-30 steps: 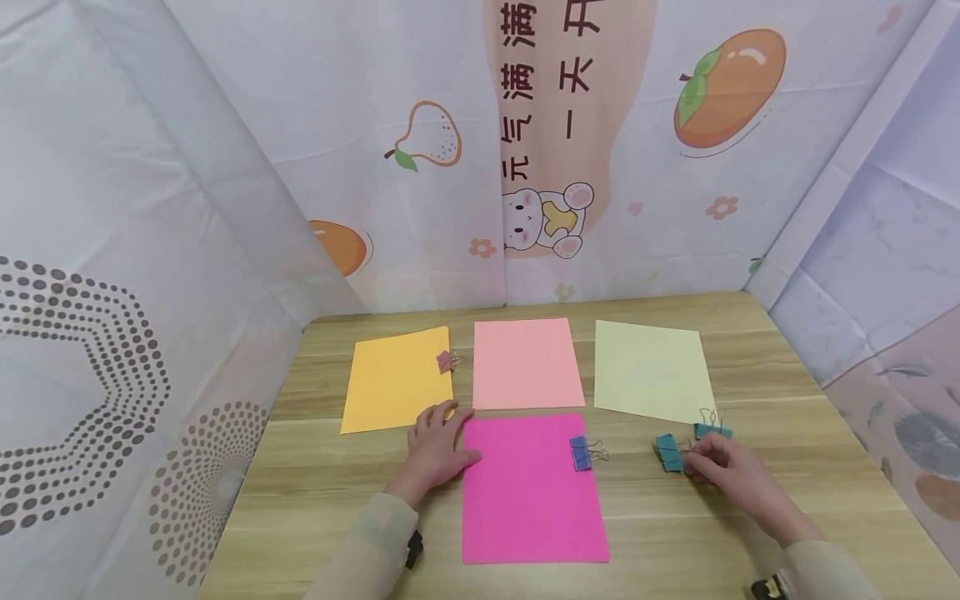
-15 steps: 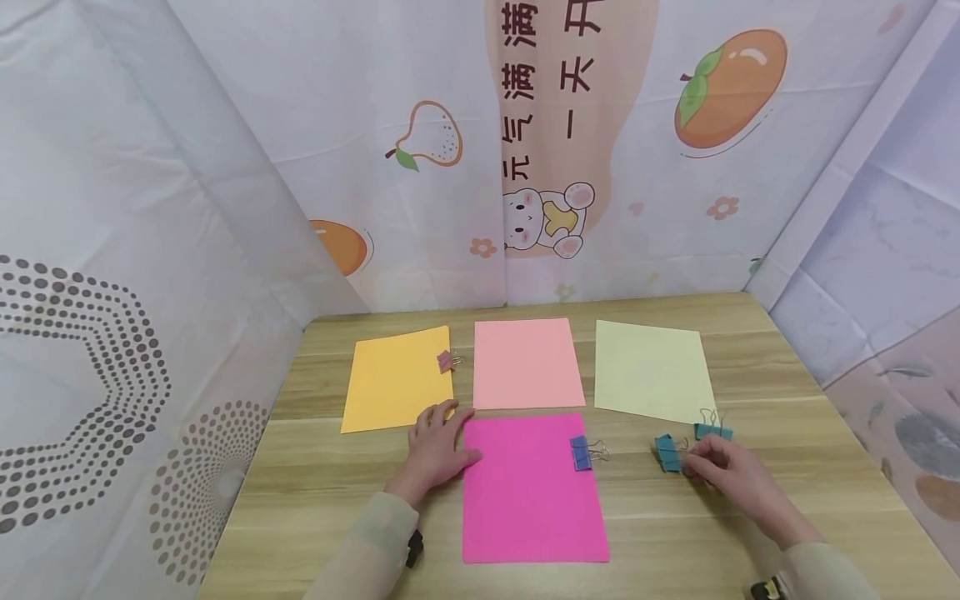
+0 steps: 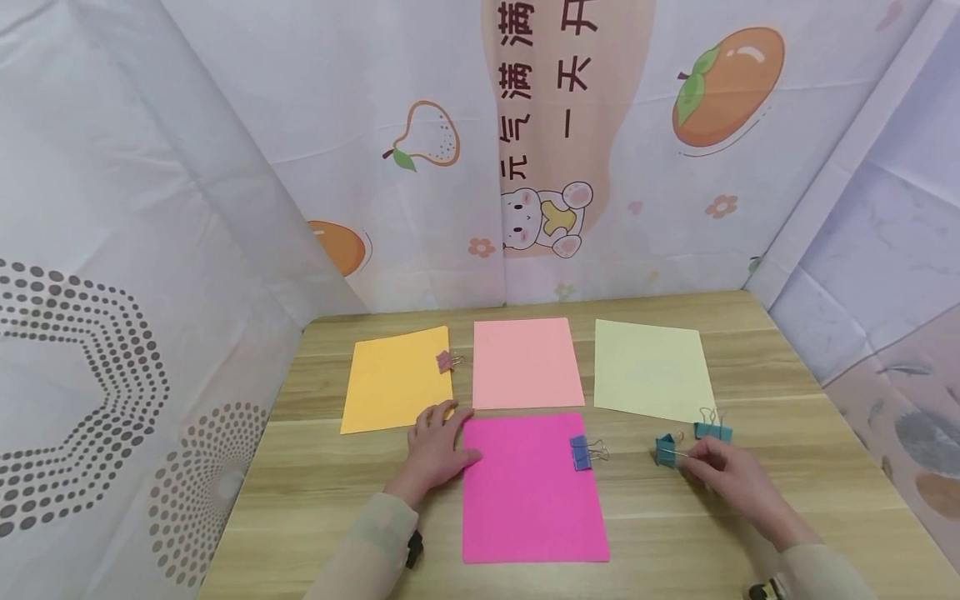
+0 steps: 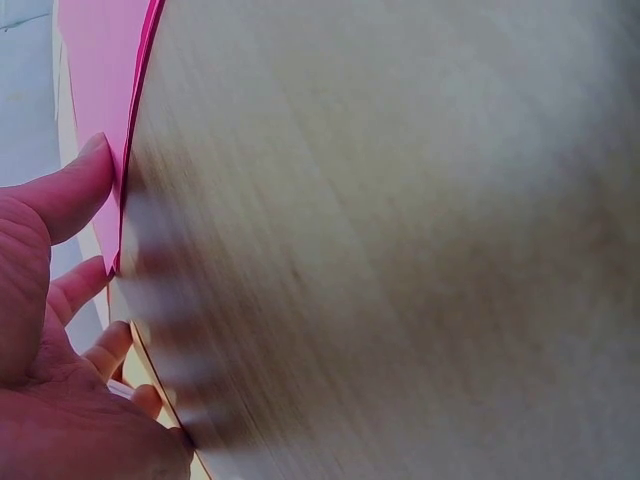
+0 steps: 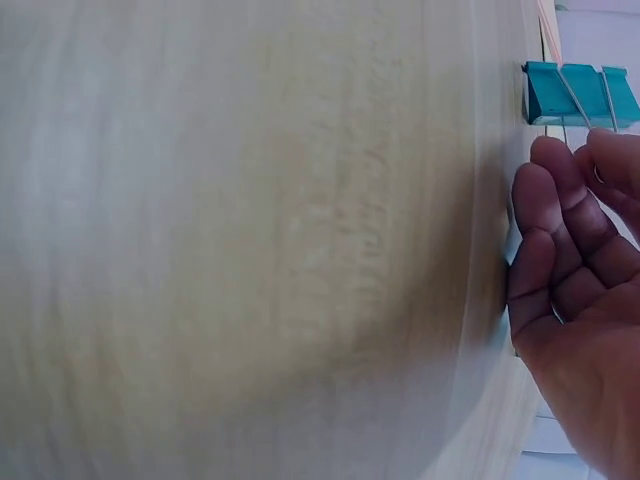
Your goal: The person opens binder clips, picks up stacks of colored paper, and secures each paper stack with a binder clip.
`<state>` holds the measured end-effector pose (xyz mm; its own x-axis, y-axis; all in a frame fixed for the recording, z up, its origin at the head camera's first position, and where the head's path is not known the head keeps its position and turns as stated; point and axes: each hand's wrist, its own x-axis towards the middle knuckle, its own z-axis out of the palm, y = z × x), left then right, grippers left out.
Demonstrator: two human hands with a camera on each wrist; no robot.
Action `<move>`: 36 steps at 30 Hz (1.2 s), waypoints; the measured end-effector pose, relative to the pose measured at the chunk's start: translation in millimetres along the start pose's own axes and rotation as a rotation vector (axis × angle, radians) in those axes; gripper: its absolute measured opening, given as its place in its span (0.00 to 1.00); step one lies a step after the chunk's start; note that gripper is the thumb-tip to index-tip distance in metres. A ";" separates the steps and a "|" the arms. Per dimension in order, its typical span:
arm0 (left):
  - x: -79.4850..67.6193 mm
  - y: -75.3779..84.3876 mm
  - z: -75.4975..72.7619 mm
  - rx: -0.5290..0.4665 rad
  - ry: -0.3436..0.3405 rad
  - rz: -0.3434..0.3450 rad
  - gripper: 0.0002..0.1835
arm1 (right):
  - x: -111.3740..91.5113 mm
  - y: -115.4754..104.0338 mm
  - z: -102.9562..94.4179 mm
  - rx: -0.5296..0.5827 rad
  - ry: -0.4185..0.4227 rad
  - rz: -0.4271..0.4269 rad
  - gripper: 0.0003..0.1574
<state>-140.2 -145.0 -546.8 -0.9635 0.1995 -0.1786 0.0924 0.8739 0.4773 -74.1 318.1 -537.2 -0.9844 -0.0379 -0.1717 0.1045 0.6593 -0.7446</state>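
Note:
My left hand (image 3: 435,450) lies at the upper left corner of the magenta paper stack (image 3: 531,500), its thumb on the edge and its fingers spread toward the yellow paper (image 3: 397,379). In the left wrist view the thumb (image 4: 75,190) rests on the magenta sheets. With thumb and fingers, my right hand (image 3: 731,479) pinches a wire handle of a teal binder clip (image 3: 665,451). The right wrist view shows that clip (image 5: 580,93) just beyond the fingertips. A second teal binder clip (image 3: 713,431) sits at the lower corner of the pale green paper (image 3: 652,371).
A blue binder clip (image 3: 581,452) grips the magenta stack's right edge. On the yellow paper's right edge is a small dark pink binder clip (image 3: 445,362). Salmon pink paper (image 3: 527,364) lies at the back middle. A printed cloth (image 3: 420,250) hangs behind the wooden table (image 3: 292,500).
The pinched teal clip has turned, its body now more upright with a handle pointing toward the right fingers. The left hand and the papers stay where they were.

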 end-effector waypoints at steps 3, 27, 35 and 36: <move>-0.3 -0.1 -0.8 0.003 -0.001 0.000 0.39 | -0.6 -1.0 1.5 -0.016 0.013 -0.015 0.08; -1.8 1.0 -1.4 -0.008 0.007 0.009 0.38 | -2.0 -4.2 14.1 -0.031 0.017 -0.029 0.06; -1.5 -0.8 -0.6 -0.014 0.004 0.010 0.39 | -1.6 -2.3 16.3 -0.070 0.024 -0.078 0.06; -1.6 -0.8 -0.5 -0.013 0.002 0.008 0.39 | -1.3 -1.8 16.5 -0.080 0.025 -0.089 0.06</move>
<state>-138.9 -146.3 -546.5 -0.9631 0.2059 -0.1732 0.0972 0.8664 0.4897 -70.6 304.6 -546.3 -0.9926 -0.0806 -0.0903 0.0061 0.7117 -0.7024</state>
